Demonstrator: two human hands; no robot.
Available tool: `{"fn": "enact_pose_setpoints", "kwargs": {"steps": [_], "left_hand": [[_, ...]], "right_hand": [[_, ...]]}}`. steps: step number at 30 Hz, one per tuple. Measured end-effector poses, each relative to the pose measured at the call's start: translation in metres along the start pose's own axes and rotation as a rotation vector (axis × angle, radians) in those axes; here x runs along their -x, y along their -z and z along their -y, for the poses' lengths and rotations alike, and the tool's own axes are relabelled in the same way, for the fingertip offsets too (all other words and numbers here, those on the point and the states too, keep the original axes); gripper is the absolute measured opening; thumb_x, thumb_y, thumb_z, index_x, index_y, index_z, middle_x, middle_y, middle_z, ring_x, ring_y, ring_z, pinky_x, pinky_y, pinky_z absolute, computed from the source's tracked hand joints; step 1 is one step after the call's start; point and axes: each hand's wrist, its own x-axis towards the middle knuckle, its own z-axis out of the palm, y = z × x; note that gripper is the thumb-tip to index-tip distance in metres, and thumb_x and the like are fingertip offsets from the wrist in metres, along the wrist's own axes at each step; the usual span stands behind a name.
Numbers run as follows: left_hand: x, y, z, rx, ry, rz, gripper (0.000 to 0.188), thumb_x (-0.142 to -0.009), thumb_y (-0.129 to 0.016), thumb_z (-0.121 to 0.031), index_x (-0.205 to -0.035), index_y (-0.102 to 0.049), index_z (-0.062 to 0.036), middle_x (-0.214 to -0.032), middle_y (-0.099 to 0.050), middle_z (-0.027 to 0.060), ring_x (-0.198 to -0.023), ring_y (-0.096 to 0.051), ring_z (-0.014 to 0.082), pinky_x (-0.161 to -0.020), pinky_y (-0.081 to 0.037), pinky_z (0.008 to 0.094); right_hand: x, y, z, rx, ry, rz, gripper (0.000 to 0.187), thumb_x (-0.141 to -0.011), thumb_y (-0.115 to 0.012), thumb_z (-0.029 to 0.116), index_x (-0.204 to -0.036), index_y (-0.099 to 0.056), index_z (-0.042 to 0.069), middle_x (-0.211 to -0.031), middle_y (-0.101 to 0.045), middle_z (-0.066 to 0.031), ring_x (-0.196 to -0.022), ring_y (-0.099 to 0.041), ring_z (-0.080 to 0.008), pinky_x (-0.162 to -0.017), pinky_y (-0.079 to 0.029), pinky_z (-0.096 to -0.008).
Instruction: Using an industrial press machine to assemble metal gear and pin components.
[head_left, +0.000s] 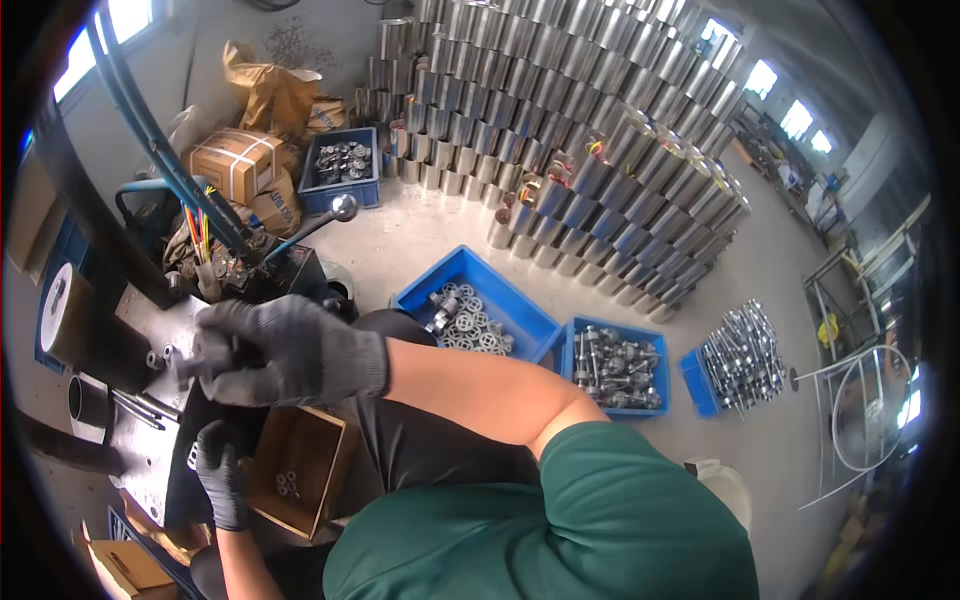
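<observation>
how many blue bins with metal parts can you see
4: back bin, right of the cardboard box; middle bin with metal rings; next bin rightward, packed with parts; farthest-right bin, partly covered by rods. More may be hidden.

Grey gloves (325,352), dark green shirt (640,510), blue bins (512,300), silvery cylinders (575,95), white-banded brown carton (212,163)

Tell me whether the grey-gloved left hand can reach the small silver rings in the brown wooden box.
Likely yes: the left hand is beside the open box, with nothing visible covering the rings.
</observation>
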Motion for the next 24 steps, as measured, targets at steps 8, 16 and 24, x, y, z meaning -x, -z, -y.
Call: {"fn": "enact_pose_setpoints", "kwargs": {"steps": [8,16,24], "left_hand": [[0.009,-0.026,0.045,-0.002,0.208,0.085,0.031,-0.094,-0.055,0.008,-0.121,-0.065,-0.0039,-0.113,-0.066,0.0057,-0.106,-0.065,0.0188,-0.098,-0.053,0.0328],[0.023,-0.039,0.038,-0.526,-0.080,0.353,0.057,-0.072,-0.042,0.021,-0.121,-0.062,-0.0010,-0.120,-0.061,0.0134,-0.116,-0.061,0.0281,-0.102,-0.050,0.0369],[0.022,-0.047,0.033,-0.579,0.121,0.385,0.038,-0.086,-0.058,0.009,-0.122,-0.061,0.0004,-0.114,-0.063,0.0161,-0.110,-0.064,0.0307,-0.100,-0.050,0.0382]], "right_hand": [[0.131,0.115,-0.032,-0.246,-0.649,-0.726,0.035,-0.092,-0.070,0.039,-0.107,-0.067,0.008,-0.081,-0.065,-0.0002,-0.064,-0.063,-0.0089,-0.062,-0.054,-0.0239],[0.374,0.130,-0.163,-0.651,-1.150,-1.739,0.032,-0.091,-0.071,0.052,-0.090,-0.067,0.020,-0.064,-0.055,0.0043,-0.044,-0.049,-0.0116,-0.042,-0.047,-0.0321],[0.536,0.190,-0.136,0.056,-1.091,-1.870,0.029,-0.091,-0.074,0.040,-0.096,-0.065,0.013,-0.071,-0.061,-0.0009,-0.049,-0.056,-0.0140,-0.041,-0.047,-0.0295]]}}
